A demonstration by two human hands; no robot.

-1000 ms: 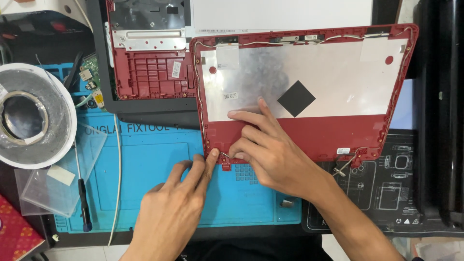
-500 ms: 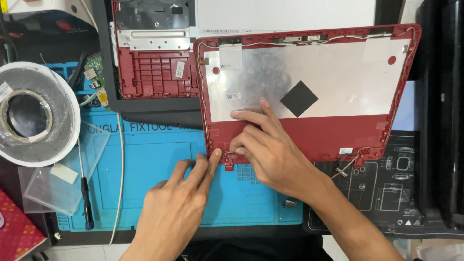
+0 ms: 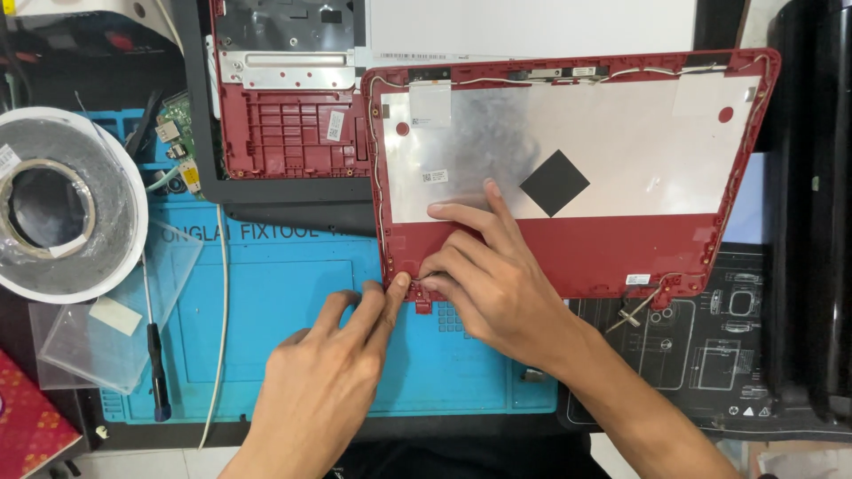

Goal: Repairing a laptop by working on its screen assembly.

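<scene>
Head view, looking straight down: a red laptop lid (image 3: pixel 568 168), lying inside-up with its silvery foil backing and a black diamond patch (image 3: pixel 554 183) showing, rests on a blue work mat (image 3: pixel 293 302) spread over the tabletop, its long axis running left to right across the frame. Both hands meet at the lid's lower-left corner, beside a small red hinge tab (image 3: pixel 422 306) that juts from the near edge. The left hand (image 3: pixel 324 381) comes up from below the lid, its fingers (image 3: pixel 397 288) held together and stretched so the tips touch the lid's near edge just left of the tab; they clamp on nothing. The right hand (image 3: pixel 493 284) lies on the lid itself, reaching in from the lower right, two fingers spread flat on the red band and the foil above it, while its thumb and forefinger pinch together at the edge, apparently on a thin wire, though the piece is too small to tell for certain. The corner lies directly ahead of both sets of fingertips, with the right hand covering more of the lid. Left of the lid sit a red laptop base (image 3: pixel 284 115) in its dark frame, a large roll of tape (image 3: pixel 53 204) and a screwdriver (image 3: pixel 155 355); to the lid's lower right, a black mat (image 3: pixel 737 346) with printed diagrams.
</scene>
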